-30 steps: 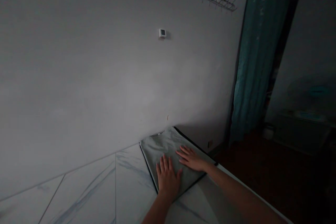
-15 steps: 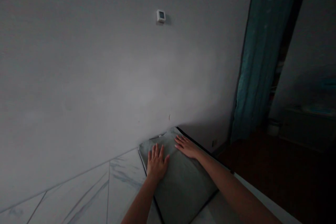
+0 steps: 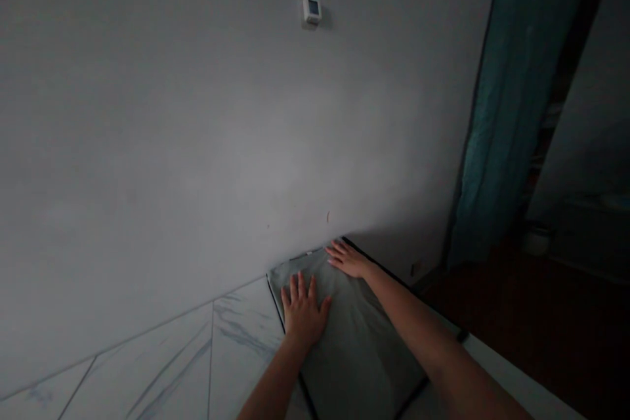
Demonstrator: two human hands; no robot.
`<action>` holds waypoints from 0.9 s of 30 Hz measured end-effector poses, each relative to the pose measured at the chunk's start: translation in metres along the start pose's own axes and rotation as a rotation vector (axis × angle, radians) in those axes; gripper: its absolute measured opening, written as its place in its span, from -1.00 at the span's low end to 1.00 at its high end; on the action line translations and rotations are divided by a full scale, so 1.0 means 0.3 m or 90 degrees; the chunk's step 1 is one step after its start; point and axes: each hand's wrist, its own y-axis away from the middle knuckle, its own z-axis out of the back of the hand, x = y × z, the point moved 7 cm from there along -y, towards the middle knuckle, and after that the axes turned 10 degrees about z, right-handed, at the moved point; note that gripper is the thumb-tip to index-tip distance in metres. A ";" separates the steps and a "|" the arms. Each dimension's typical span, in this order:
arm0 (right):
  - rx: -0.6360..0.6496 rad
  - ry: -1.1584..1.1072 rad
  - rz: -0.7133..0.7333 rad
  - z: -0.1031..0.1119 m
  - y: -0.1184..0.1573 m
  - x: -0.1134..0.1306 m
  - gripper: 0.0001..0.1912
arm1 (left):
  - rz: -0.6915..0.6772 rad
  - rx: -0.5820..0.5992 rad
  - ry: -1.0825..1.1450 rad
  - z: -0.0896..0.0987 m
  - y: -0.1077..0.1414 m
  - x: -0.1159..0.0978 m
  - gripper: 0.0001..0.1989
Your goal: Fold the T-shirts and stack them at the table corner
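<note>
A grey fabric piece with black edging (image 3: 354, 348) lies on a white marble-patterned surface (image 3: 246, 321), its far side against the wall. My left hand (image 3: 305, 315) rests flat on the fabric near its left edge, fingers spread. Farther up, close to the far right corner, my right hand (image 3: 348, 258) lies on the same fabric with its fingers stretched out. Neither hand grips anything. Soft wrinkles run across the fabric between and below the hands.
A grey wall (image 3: 197, 131) rises behind, with a small white device (image 3: 312, 10) on it. A teal curtain (image 3: 512, 105) hangs at the right. Below it is a dark reddish floor (image 3: 497, 302) with a light-coloured bin (image 3: 536, 238).
The view has shifted slightly. My right hand has moved up toward the fabric's far edge. The fabric looks spread a little wider on the right, while my left hand stays flat near the left edge.
</note>
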 end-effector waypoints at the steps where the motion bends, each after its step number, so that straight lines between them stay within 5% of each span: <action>1: -0.003 0.004 -0.029 0.011 -0.006 -0.017 -0.36 | -0.004 0.014 0.004 0.002 -0.013 0.002 -0.37; 5: -0.026 0.011 -0.043 0.029 -0.011 -0.031 -0.31 | -0.069 0.050 0.009 0.015 -0.096 0.032 -0.43; 9: 0.011 0.005 -0.028 -0.011 0.020 -0.048 -0.35 | -0.084 0.057 -0.016 0.003 -0.175 0.135 -0.49; 14: 0.002 0.041 -0.149 0.014 0.061 -0.086 -0.33 | -0.069 0.056 -0.047 0.026 -0.199 0.210 -0.51; 18: -0.076 0.046 -0.093 0.041 0.098 0.058 -0.31 | 0.004 -0.015 -0.068 0.092 -0.117 0.137 -0.52; 22: -0.115 -0.029 0.065 -0.018 0.240 0.231 -0.31 | -0.095 -0.036 0.008 0.066 0.063 -0.015 -0.49; 24: -0.086 -0.054 0.070 -0.054 0.336 0.225 -0.30 | -0.148 -0.007 0.039 0.031 0.131 -0.037 -0.47; 27: -0.058 -0.064 0.040 -0.064 0.468 0.111 -0.32 | -0.123 0.020 0.032 0.024 0.145 0.035 -0.50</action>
